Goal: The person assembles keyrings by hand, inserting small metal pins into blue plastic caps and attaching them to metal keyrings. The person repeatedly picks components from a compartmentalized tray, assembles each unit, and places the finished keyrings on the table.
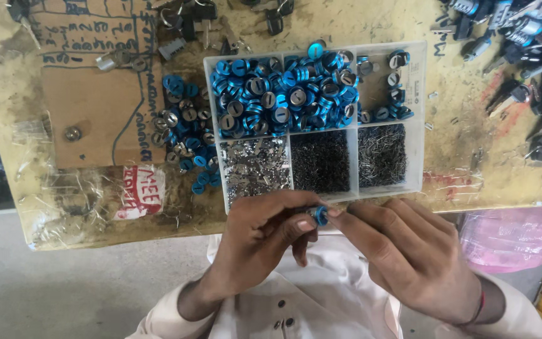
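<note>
My left hand [261,235] and my right hand [409,251] meet just below the table's near edge. Together they pinch one small blue and silver lock cylinder [320,215] between their fingertips. Directly above them sits a clear plastic divided box [416,113]. Its upper compartments hold several blue-ringed cylinders [283,94]. The lower ones hold small silver metal plates [255,166] and two heaps of fine dark springs or pins [346,160].
A loose pile of blue cylinders [186,138] lies left of the box on a cardboard sheet [92,107]. Dark keys and lock parts [522,50] crowd the far right and the top edge. A pink plastic bag [509,238] hangs at the right.
</note>
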